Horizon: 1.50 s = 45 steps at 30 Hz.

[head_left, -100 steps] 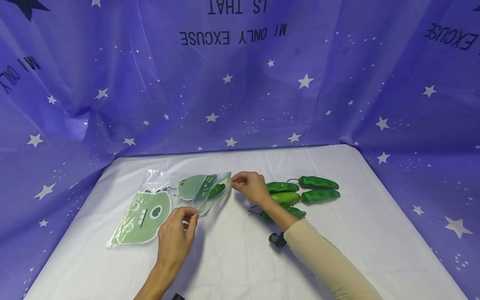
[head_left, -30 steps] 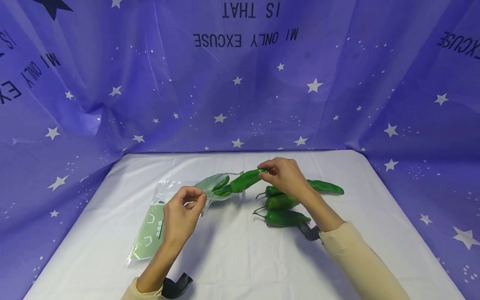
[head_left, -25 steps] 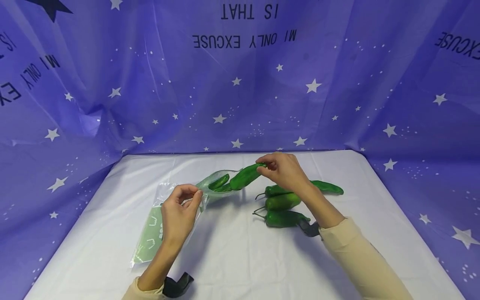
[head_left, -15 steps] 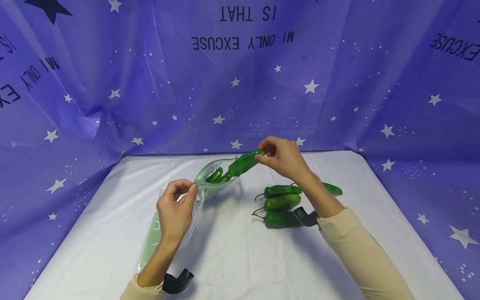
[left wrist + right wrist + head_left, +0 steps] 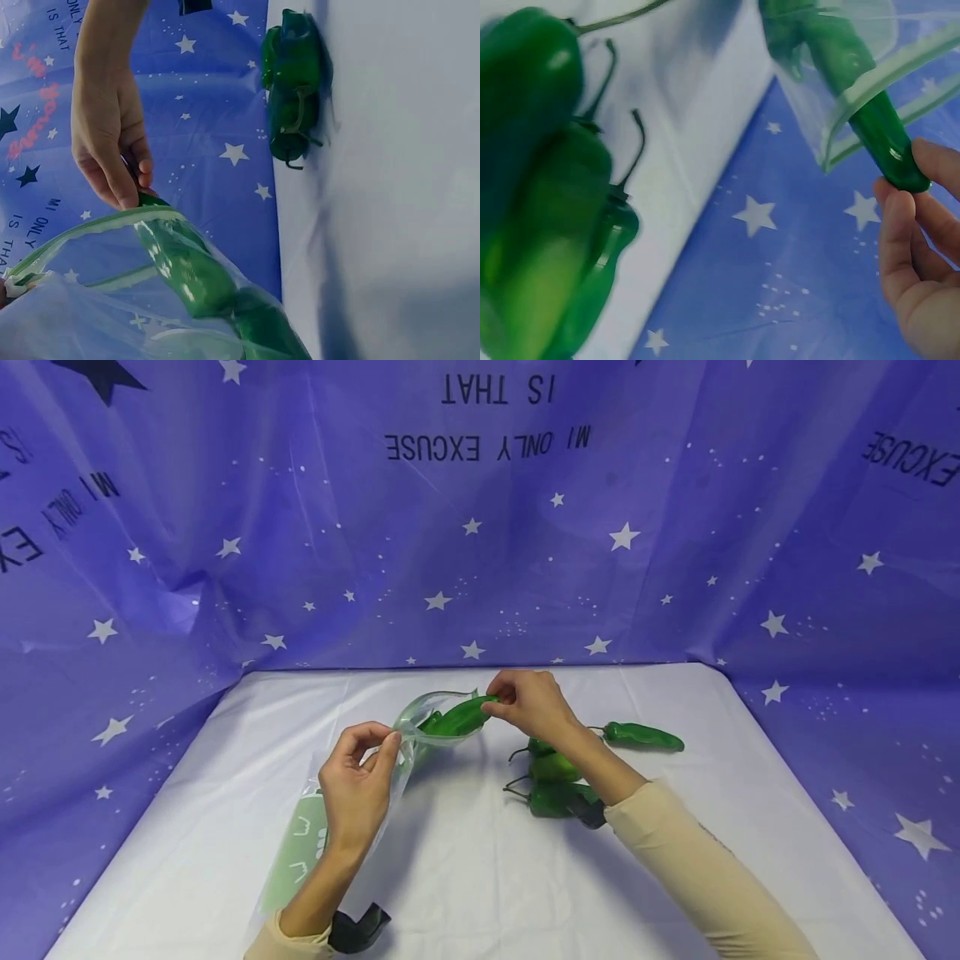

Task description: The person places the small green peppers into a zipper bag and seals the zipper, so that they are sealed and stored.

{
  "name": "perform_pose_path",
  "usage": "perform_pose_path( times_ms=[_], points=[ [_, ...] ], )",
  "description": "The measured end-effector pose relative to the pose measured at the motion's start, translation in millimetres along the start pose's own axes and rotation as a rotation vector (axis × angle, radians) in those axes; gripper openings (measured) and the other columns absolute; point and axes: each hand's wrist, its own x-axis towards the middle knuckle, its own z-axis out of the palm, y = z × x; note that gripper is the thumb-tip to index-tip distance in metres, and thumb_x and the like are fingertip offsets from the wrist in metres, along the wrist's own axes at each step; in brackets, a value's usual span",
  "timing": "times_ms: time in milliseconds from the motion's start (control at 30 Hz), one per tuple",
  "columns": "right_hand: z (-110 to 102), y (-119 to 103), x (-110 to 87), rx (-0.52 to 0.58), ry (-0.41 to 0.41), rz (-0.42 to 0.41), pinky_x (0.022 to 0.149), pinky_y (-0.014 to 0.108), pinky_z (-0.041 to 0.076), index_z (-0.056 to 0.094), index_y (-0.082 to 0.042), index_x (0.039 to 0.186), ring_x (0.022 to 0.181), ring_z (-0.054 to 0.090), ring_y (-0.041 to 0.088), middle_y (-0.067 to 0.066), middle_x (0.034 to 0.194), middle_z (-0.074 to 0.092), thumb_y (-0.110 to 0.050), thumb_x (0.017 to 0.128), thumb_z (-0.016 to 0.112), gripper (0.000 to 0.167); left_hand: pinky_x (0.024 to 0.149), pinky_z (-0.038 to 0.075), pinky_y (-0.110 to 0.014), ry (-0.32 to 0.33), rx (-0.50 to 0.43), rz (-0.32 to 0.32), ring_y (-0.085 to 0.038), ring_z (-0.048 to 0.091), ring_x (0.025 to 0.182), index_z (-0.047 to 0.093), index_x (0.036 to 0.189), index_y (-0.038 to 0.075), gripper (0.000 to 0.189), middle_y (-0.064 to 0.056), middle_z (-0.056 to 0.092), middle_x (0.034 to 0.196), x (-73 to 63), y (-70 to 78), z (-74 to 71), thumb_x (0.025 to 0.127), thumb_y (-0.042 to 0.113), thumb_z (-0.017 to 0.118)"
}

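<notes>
Pepper (image 5: 462,717) sat partly in bag (image 5: 64,319); right hand (image 5: 531,703) pinched its tip (image 5: 906,174), left hand (image 5: 356,785) the rim (image 5: 94,224), best held wide.

Cannot count the chili peppers (image 5: 459,718) inside the zip bag (image 5: 105,304), nor follow the tabletop (image 5: 480,877) to its cropped near edge.

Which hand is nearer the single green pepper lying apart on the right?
Right. In the head view, the right hand is left of that lone green pepper, holding another pepper at the plastic bag's mouth; the left hand is farther left, pinching the bag.
</notes>
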Motion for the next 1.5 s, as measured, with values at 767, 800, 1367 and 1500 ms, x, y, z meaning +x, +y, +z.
perform_pose_path(
  times_ms=[767,800,1367,1500],
  points=[
    [46.1,13.1,-1.6,0.180,-0.048,0.141,0.065,0.027,0.050,0.071,-0.015,0.083,0.063,0.060,0.005,-0.008,0.071,0.066,-0.021,0.078,0.078,0.011,0.061,0.054,-0.016,-0.039,0.046,0.014,-0.012,0.063,0.075,0.060,0.090,-0.013,0.010,-0.024,0.061,0.082,-13.8,-1.5,-2.1,0.081,-0.014,0.066],
    [47.8,13.2,-1.4,0.178,-0.047,0.144,0.065,0.027,0.051,0.071,-0.015,0.082,0.063,0.060,0.005,-0.008,0.071,0.066,-0.021,0.078,0.079,0.010,0.062,0.054,-0.017,-0.040,0.045,0.018,-0.013,0.063,0.075,0.060,0.089,-0.014,0.010,-0.024,0.061,0.082,-14.1,2.2,-1.7,0.081,-0.014,0.065],
    [53.8,18.0,-0.5,0.211,-0.048,0.173,0.061,0.025,0.051,0.073,-0.013,0.085,0.065,0.062,0.006,-0.006,0.073,0.068,-0.016,0.078,0.079,0.010,0.062,0.054,-0.016,-0.009,-0.019,0.012,-0.015,0.063,0.076,0.061,0.090,-0.015,0.012,-0.023,0.061,0.081,-17.7,0.0,-5.3,0.081,-0.011,0.067],
    [54.9,17.8,-1.0,0.203,-0.047,0.152,0.062,0.025,0.052,0.072,-0.013,0.087,0.066,0.063,0.006,-0.005,0.075,0.069,-0.016,0.078,0.078,0.011,0.062,0.054,-0.016,-0.003,-0.025,-0.006,-0.015,0.063,0.077,0.063,0.092,-0.012,0.014,-0.021,0.062,0.083,-19.9,-16.2,-8.9,0.080,-0.011,0.069]
  ],
)
